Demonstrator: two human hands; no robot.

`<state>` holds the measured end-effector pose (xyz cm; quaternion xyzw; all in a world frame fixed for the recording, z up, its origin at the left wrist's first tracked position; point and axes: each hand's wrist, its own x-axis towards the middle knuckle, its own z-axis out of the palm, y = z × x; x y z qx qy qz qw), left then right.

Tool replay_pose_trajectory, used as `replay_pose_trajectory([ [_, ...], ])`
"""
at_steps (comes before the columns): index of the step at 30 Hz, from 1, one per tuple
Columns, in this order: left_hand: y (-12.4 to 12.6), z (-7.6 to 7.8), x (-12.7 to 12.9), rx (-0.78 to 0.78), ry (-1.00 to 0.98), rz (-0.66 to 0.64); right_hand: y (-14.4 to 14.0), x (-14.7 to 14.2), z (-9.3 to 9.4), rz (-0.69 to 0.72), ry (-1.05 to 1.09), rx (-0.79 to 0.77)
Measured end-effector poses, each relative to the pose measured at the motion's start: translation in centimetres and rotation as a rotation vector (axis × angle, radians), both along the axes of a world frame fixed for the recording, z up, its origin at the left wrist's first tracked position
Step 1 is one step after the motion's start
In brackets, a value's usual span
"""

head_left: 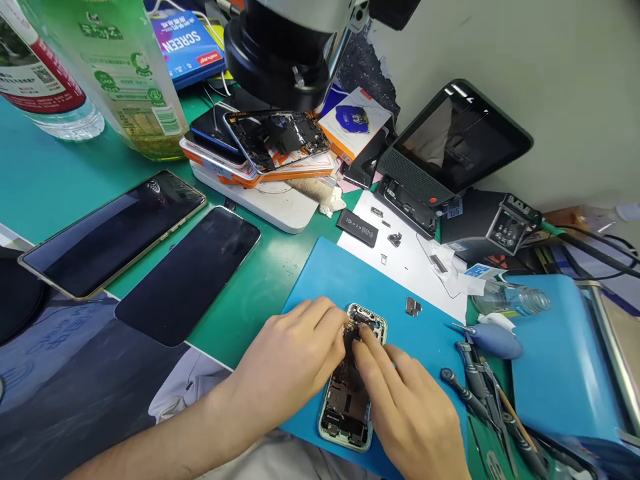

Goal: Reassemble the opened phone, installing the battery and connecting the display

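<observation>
An opened smartphone (pixel 349 398) with a pale green frame lies on a blue work mat (pixel 320 273), its inner parts bare. My left hand (pixel 295 357) reaches over its upper left edge. Its fingers are curled into a pinch at the top inner parts, and whatever is between them is hidden. From the right side, my right hand (pixel 407 407) rests across the phone. Its fingertips come together on the upper inner parts, close to the left fingertips; any small piece there cannot be made out. A small metal plate (pixel 413 307) lies on the mat to the right.
A white sheet (pixel 395 267) bears a phone battery (pixel 357 227) and small parts. Screwdrivers (pixel 473 393) and a blue air blower (pixel 496 341) are at right. Two dark phone screens (pixel 187 277) lie left. A microscope (pixel 280 53) hangs overhead; bottles (pixel 130 80) stand back left.
</observation>
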<state>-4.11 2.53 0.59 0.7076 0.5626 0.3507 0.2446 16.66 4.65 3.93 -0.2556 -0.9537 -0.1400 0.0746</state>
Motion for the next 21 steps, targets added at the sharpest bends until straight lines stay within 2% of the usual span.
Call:
replay_pose_trajectory([
  [5, -0.1, 0.0, 0.1, 0.002, 0.024, -0.003, -0.2, -0.9, 1.0, 0.019, -0.081, 0.032],
  [13, -0.3, -0.5, 0.3, 0.088, 0.039, -0.002, -0.6, -1.2, 1.1, -0.006, -0.063, 0.04],
  [17, -0.3, -1.9, 0.1, 0.237, 0.059, -0.021, -0.4, -0.7, 0.5, -0.006, -0.025, 0.059],
  [21, -0.5, -4.1, 0.1, 0.271, 0.025, 0.014, -0.5, 0.6, -1.0, -0.034, 0.048, 0.104],
])
